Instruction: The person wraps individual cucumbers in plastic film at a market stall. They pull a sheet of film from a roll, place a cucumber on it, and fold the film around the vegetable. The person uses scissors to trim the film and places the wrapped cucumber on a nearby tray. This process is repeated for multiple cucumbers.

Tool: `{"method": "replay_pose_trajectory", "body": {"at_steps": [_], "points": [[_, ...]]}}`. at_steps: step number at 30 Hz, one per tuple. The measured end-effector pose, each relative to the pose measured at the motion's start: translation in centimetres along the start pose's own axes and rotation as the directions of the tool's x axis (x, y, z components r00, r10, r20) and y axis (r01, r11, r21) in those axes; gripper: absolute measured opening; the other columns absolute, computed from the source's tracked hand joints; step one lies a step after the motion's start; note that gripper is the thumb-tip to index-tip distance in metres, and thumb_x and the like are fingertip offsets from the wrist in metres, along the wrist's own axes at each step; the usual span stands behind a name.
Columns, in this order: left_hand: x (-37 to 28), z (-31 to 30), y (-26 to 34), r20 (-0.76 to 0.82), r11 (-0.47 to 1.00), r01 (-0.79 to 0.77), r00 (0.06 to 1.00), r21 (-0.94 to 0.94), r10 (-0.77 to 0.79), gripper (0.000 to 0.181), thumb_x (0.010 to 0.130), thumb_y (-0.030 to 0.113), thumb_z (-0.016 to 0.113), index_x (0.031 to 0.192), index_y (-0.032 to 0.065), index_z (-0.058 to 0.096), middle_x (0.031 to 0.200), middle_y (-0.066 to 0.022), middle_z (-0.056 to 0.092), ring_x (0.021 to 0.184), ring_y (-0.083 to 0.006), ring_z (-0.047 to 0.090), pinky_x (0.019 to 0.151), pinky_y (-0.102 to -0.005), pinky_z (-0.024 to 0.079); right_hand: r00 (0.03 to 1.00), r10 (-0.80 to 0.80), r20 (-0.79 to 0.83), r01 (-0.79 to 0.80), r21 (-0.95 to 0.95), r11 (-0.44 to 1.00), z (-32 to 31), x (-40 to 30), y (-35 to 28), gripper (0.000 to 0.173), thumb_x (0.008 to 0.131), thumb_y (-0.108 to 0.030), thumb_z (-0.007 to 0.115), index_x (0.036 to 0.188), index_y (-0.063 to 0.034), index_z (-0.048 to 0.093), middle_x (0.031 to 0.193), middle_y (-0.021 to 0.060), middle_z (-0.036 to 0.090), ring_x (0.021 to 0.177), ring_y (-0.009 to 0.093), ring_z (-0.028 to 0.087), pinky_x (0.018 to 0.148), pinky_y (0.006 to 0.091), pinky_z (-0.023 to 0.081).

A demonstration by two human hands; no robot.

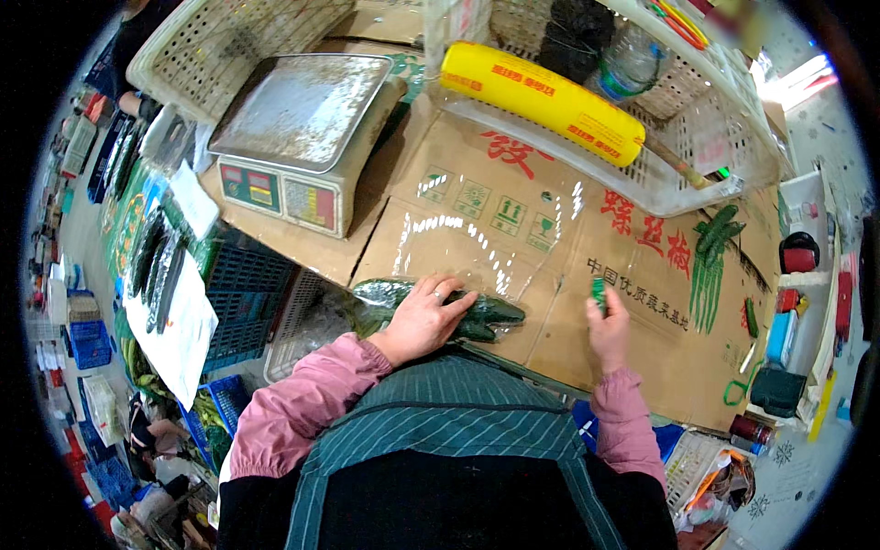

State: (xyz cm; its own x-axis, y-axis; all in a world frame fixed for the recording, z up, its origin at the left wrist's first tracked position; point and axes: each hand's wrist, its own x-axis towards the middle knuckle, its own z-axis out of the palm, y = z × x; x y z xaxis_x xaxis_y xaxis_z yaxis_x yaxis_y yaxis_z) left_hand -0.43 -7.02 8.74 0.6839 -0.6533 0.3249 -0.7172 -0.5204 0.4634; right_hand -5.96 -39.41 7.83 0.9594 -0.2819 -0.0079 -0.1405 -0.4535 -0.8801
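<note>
My left hand (430, 309), a ring on one finger, lies over a bundle of dark green cucumbers (491, 317) wrapped in clear plastic film. The bundle rests on flattened cardboard (440, 254) close to my apron, and the hand hides its middle. Shiny clear film spreads over the cardboard just beyond it. To the right, my right hand (608, 330) pinches a small green strip (598, 292) between thumb and fingers, above the cardboard. Whether the strip is tape or a label cannot be made out.
A weighing scale (302, 110) stands at the far left of the cardboard. Beyond the film, a yellow roll of plastic wrap (543, 103) on a stick lies along a white plastic basket (739, 148). More wrapped cucumbers (165, 275) lie at left. A white tray (801, 275) borders the right side.
</note>
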Motion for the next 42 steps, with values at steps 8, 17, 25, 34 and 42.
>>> {"method": "replay_pose_trajectory", "body": {"at_steps": [8, 17, 25, 34, 42], "points": [[-0.2, 0.5, -1.7, -0.039, 0.895, 0.342, 0.929, -0.287, -0.367, 0.024, 0.080, 0.003, 0.061, 0.104, 0.0034, 0.057, 0.086, -0.0137, 0.066, 0.082, -0.0327, 0.062, 0.073, -0.0398, 0.050, 0.799, -0.273, 0.535, 0.343, -0.032, 0.939, 9.8, 5.5, -6.9, 0.033, 0.085, -0.026, 0.063, 0.110, -0.0074, 0.052, 0.094, 0.0161, 0.065, 0.087, 0.032, 0.064, 0.072, 0.0380, 0.050], [-1.0, -0.9, -5.2, -0.327, 0.696, 0.714, 0.643, -0.071, -0.693, 0.031, 0.081, 0.020, 0.061, 0.102, -0.0013, 0.056, 0.093, -0.0220, 0.063, 0.089, -0.0376, 0.060, 0.077, -0.0444, 0.047, 0.802, -0.265, 0.536, 0.304, 0.015, 0.952, 12.3, 4.1, -5.2, 0.034, 0.086, -0.027, 0.063, 0.110, -0.0058, 0.051, 0.098, 0.0171, 0.064, 0.091, 0.034, 0.063, 0.076, 0.0377, 0.049], [0.1, -0.6, -6.6, 0.006, 0.567, 0.820, 0.569, 0.080, -0.823, 0.030, 0.082, 0.032, 0.055, 0.090, 0.0049, 0.064, 0.082, -0.0198, 0.067, 0.077, -0.0352, 0.065, 0.071, -0.0467, 0.049, 0.781, -0.306, 0.545, 0.404, -0.068, 0.912, 12.5, 4.1, -5.6, 0.035, 0.087, -0.031, 0.062, 0.111, -0.0074, 0.051, 0.097, 0.0165, 0.064, 0.090, 0.034, 0.063, 0.075, 0.0399, 0.050], [-1.9, 0.6, -6.0, -0.250, 0.688, 0.714, 0.694, 0.125, -0.675, 0.023, 0.084, 0.025, 0.056, 0.077, 0.0067, 0.066, 0.077, -0.0131, 0.064, 0.073, -0.0309, 0.063, 0.067, -0.0434, 0.046, 0.639, -0.380, 0.669, 0.647, -0.201, 0.735, 12.5, 6.1, -8.5, 0.028, 0.089, -0.033, 0.057, 0.103, -0.0099, 0.051, 0.091, 0.0126, 0.064, 0.086, 0.033, 0.062, 0.069, 0.0429, 0.050], [-2.0, 0.3, -5.7, -0.271, 0.730, 0.661, 0.745, 0.176, -0.609, 0.019, 0.087, 0.022, 0.053, 0.080, 0.0065, 0.063, 0.081, -0.0122, 0.063, 0.075, -0.0307, 0.062, 0.070, -0.0419, 0.044, 0.710, -0.203, 0.674, 0.620, -0.463, 0.633, 1.3, 6.7, -2.8, 0.026, 0.089, -0.034, 0.055, 0.098, -0.0091, 0.052, 0.088, 0.0125, 0.061, 0.086, 0.033, 0.061, 0.069, 0.0430, 0.049]]}}
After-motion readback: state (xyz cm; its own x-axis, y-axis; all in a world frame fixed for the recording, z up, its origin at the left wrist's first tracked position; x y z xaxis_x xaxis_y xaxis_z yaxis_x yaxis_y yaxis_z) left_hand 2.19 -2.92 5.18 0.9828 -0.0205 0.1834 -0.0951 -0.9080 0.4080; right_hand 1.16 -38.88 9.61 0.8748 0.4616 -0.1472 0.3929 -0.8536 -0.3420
